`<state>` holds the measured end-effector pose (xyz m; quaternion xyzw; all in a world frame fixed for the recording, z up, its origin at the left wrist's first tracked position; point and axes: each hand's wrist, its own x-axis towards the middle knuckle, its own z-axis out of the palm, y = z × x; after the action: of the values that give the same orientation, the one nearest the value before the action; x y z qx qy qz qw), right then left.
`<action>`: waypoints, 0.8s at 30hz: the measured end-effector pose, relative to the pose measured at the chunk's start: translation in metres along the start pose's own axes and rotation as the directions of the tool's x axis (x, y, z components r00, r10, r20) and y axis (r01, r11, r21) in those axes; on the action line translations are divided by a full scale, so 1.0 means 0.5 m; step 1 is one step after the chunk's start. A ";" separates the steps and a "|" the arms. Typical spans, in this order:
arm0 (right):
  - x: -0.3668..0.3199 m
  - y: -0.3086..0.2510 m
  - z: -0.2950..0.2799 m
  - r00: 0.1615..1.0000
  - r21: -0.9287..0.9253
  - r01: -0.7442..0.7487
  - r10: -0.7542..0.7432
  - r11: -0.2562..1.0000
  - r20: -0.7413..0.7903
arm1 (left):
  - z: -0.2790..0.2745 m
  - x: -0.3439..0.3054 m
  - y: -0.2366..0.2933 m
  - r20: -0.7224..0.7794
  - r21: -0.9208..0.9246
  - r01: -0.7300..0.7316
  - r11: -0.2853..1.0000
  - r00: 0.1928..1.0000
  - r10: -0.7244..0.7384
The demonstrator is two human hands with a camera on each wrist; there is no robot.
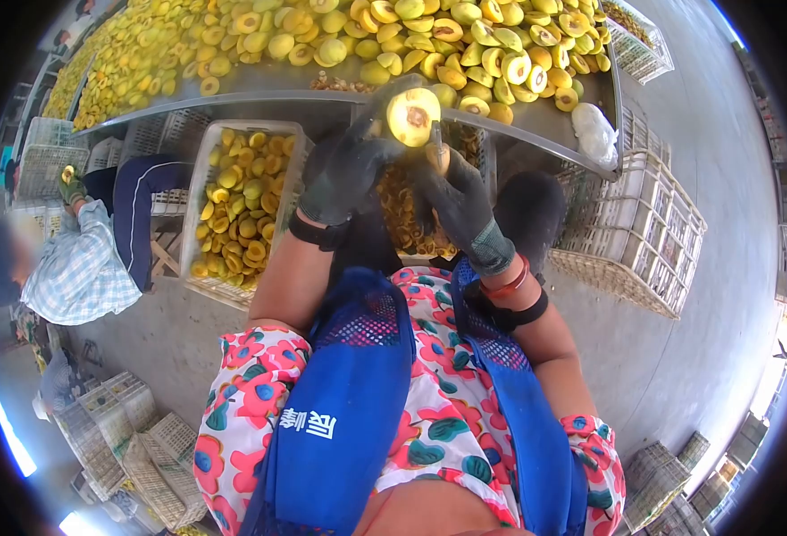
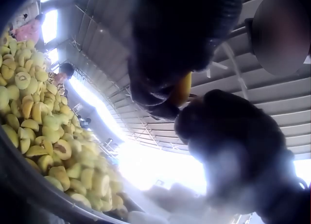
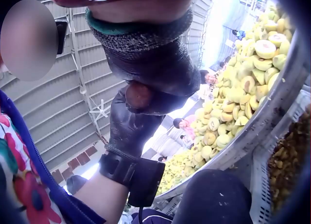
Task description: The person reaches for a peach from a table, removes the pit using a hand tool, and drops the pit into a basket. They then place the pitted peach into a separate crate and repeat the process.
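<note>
My left hand [image 1: 353, 170], in a dark glove, holds a yellow-green peach half [image 1: 413, 116] with its cut face and brown pit hollow turned up. In the left wrist view, a yellow edge of the peach half [image 2: 182, 90] shows between dark glove fingers. Close on its right, my gloved right hand [image 1: 460, 201] grips a small tool by its brown handle [image 1: 444, 159]. The tool's narrow metal part [image 1: 436, 134] stands right at the peach's edge. From the right wrist view, the round handle end [image 3: 138, 96] pokes out of the fist; the tool's tip is hidden.
A metal-rimmed table [image 1: 259, 96] ahead bears a heap of peach halves [image 1: 277, 45]. Below stand a crate [image 1: 199, 192] of peach halves and another holding brown scraps [image 1: 411, 237]. A white bag [image 1: 594, 136] lies at the table corner; crates [image 1: 630, 232] stand right. Another person [image 1: 81, 268] sits left.
</note>
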<state>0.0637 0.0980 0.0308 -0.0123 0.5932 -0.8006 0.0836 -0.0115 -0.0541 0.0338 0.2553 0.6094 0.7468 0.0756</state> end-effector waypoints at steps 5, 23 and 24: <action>-0.004 0.009 -0.004 1.000 -0.024 0.021 -0.021 0.999 -0.001 | 0.045 -0.017 0.023 -0.132 0.035 0.074 0.997 0.989 -0.068; 0.004 0.009 -0.016 0.987 -0.015 -0.084 0.086 0.996 0.139 | 0.072 -0.018 -0.015 -0.206 0.168 -0.082 0.982 0.972 0.116; 0.005 0.013 -0.016 0.989 -0.034 -0.071 0.075 0.997 0.128 | 0.072 -0.019 -0.017 -0.209 0.171 -0.076 0.982 0.972 0.111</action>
<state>0.0610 0.1035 0.0220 -0.0435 0.5985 -0.7856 0.1507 0.0119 -0.0246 0.0278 0.2060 0.6599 0.7210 -0.0480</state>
